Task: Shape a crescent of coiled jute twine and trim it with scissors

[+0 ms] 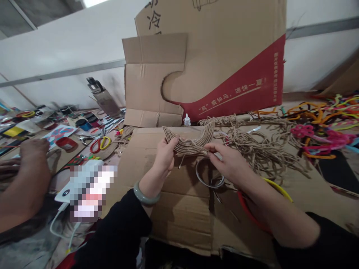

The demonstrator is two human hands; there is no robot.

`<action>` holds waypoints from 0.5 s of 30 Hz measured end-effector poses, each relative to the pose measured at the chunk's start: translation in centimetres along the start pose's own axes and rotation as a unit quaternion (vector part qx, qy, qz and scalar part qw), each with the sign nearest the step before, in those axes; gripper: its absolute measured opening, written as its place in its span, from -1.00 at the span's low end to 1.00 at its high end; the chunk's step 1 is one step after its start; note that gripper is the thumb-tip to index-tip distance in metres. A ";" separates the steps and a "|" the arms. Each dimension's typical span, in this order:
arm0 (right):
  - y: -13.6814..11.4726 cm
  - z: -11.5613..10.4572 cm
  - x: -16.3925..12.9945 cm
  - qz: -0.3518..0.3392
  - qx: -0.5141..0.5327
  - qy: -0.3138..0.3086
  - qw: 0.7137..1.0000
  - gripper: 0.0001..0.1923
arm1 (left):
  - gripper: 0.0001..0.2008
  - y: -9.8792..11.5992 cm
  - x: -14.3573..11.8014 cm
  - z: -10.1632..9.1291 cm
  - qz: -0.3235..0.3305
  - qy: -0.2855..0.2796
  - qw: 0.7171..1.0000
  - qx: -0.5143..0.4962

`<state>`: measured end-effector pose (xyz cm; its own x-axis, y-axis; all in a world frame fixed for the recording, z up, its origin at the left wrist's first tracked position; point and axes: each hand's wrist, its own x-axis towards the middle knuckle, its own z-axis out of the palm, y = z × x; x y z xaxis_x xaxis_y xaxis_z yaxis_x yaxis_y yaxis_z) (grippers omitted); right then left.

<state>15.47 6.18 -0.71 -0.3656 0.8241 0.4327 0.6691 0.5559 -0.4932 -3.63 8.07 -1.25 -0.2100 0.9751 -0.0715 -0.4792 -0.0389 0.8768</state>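
A curved band of brown twine (190, 145), made of several rows side by side, is held up above the cardboard in front of me. My left hand (166, 153) grips its left part with the thumb on top. At the band's lower right edge, the fingers of my right hand (224, 158) are pinched together on the twine. A short twine end (181, 162) hangs from the underside. Just below my right hand lies a grey ring (209, 184), perhaps a roll of wire or tape. Scissors with red and yellow handles (279, 188) are partly hidden under my right forearm.
Loose twine (260, 145) is heaped at the right, near pink and orange craft pieces (322, 130). A small white bottle (187, 120) stands before upright cardboard (224, 56). At left are a power bank (81, 177), more scissors (100, 145), a drink bottle (105, 99) and another person's arm (30, 179).
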 end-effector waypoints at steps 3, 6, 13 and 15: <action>0.4 -0.4 0.0 -0.070 -0.018 0.073 0.995 -0.71 | -0.75 0.1 0.0 0.0 0.004 -0.007 1.000 0.005; 0.8 -0.8 0.0 -0.109 -0.049 0.106 0.987 -0.72 | -0.76 0.1 -0.2 0.1 -0.004 -0.013 1.000 0.014; 1.1 -1.7 0.2 -0.166 -0.153 0.162 0.961 -0.76 | -0.80 -0.2 -1.0 0.4 -0.034 -0.034 0.998 0.036; 1.2 -1.8 0.2 -0.151 -0.190 0.176 0.954 -0.77 | -0.79 -0.2 -1.2 0.6 -0.042 -0.042 0.998 0.036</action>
<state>17.34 6.77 0.16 -0.3837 0.5068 0.7719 0.7777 0.6281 -0.0258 -2.80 7.02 -1.03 -0.0985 0.9891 -0.1095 -0.4286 0.0572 0.9017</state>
